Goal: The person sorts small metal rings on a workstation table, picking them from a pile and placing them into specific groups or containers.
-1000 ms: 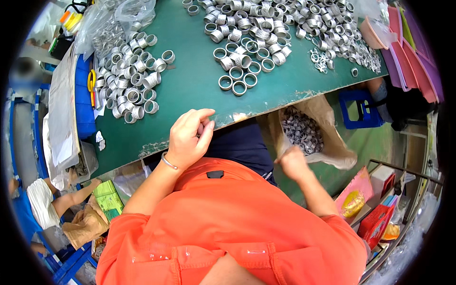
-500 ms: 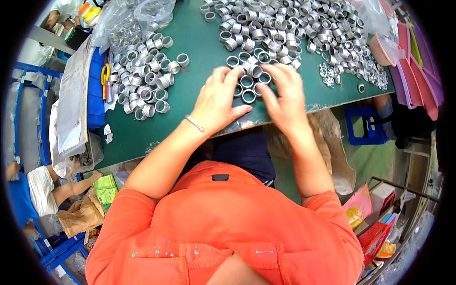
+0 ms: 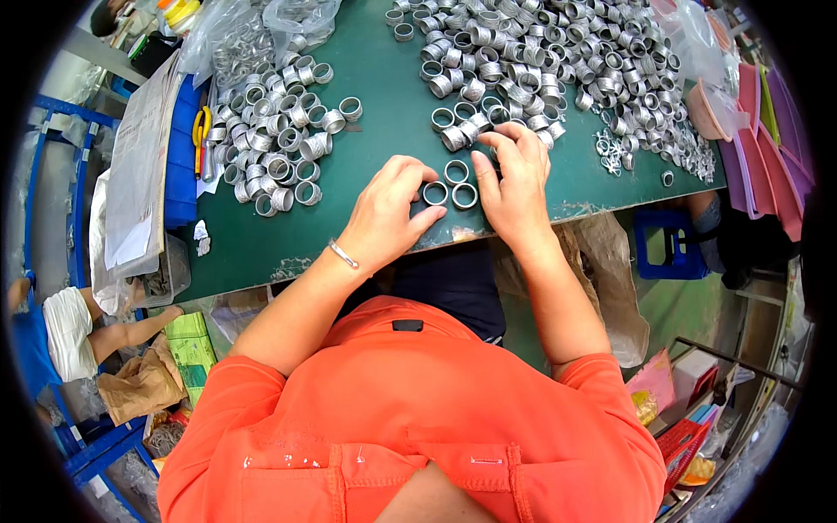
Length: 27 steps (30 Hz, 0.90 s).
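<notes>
Three silver-grey metal rings (image 3: pixel 456 172) stand on end in a small triangle on the green tabletop, their round openings facing up. On their left, my left hand (image 3: pixel 388 209) is open, with curved fingers and thumb apart around the leftmost ring (image 3: pixel 434 193); whether the fingertips touch it I cannot tell. My right hand (image 3: pixel 516 187) is open on the other side, its thumb beside the three rings and its forefinger reaching toward the near edge of the big heap of metal rings (image 3: pixel 523 57). A few rings (image 3: pixel 464 133) lie on their sides just beyond.
A smaller pile of rings (image 3: pixel 279 131) lies to the left, beside a blue bin (image 3: pixel 180 157) and yellow-handled scissors (image 3: pixel 201 126). Clear plastic bags (image 3: pixel 301 19) are behind it. A pink bowl (image 3: pixel 708 112) and coloured trays (image 3: pixel 767 131) stand at the right. The table's front edge (image 3: pixel 558 212) runs close by.
The cluster between my hands has separated: three rings stand nearer me, while others lie farther back by the heap. My left hand has moved lower and slightly left. The view has shifted slightly.
</notes>
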Each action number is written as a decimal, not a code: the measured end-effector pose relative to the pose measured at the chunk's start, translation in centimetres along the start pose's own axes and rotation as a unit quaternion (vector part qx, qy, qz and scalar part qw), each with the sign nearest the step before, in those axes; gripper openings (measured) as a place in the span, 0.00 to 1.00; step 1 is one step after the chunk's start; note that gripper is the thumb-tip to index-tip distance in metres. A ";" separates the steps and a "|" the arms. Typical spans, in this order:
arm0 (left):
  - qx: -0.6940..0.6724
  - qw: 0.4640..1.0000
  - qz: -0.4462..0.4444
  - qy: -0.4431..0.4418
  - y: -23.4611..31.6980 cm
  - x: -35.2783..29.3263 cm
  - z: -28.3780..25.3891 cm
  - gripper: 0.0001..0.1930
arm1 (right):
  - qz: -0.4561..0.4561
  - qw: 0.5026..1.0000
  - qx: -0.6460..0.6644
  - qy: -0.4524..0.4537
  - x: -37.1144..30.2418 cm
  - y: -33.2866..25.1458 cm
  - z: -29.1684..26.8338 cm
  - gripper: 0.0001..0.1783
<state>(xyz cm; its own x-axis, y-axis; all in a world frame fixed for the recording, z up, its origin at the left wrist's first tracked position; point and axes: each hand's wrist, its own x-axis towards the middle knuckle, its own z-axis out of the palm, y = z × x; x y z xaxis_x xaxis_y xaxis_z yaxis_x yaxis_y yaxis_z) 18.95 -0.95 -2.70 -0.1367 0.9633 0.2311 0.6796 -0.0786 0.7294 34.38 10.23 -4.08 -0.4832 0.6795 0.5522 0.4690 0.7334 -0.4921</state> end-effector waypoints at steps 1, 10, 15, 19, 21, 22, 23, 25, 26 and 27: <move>0.000 1.000 -0.003 0.007 0.0 -0.2 0.1 0.21 | -0.011 1.000 -0.010 -0.002 0.3 -0.4 0.2 0.16; 0.047 0.998 0.027 0.028 -0.4 -0.8 0.5 0.22 | -0.005 0.993 -0.113 0.012 2.8 -2.2 2.8 0.17; 0.065 0.997 0.039 0.028 -0.5 -0.8 0.5 0.22 | -0.060 0.991 -0.118 0.010 3.6 -1.9 2.6 0.14; 0.054 0.998 0.026 0.014 -0.4 -0.7 0.4 0.22 | -0.002 0.994 0.108 0.028 2.8 -1.4 0.5 0.10; 0.055 0.998 0.027 0.010 -0.3 -0.9 0.3 0.22 | 0.085 0.976 0.198 0.028 1.2 -1.6 -2.2 0.11; 0.060 0.998 0.030 0.007 -0.2 -0.9 0.3 0.22 | 0.066 0.984 0.155 0.056 0.0 -0.9 -3.6 0.12; 0.065 0.997 0.032 0.007 -0.2 -0.8 0.2 0.22 | 0.045 0.989 0.113 0.081 -0.9 0.0 -5.1 0.13; 0.058 0.998 0.027 0.007 -0.2 -0.9 0.1 0.22 | 0.016 0.993 -0.019 0.119 -3.4 2.0 -8.3 0.13; 0.054 0.998 0.026 0.009 -0.2 -1.0 0.1 0.22 | 0.045 0.990 -0.046 0.128 -5.0 3.3 -9.7 0.14; 0.049 0.998 0.026 0.008 -0.2 -1.0 0.2 0.22 | 0.077 0.985 -0.076 0.137 -6.8 4.7 -10.9 0.14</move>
<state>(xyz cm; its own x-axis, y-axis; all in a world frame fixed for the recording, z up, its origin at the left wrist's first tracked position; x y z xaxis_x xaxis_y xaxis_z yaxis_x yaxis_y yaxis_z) 19.09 -1.86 -3.15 -0.1111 0.9541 0.2783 0.7526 -0.1022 0.6505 47.95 8.79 -2.82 -0.1903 0.7360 0.6497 0.6361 0.5965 -0.4894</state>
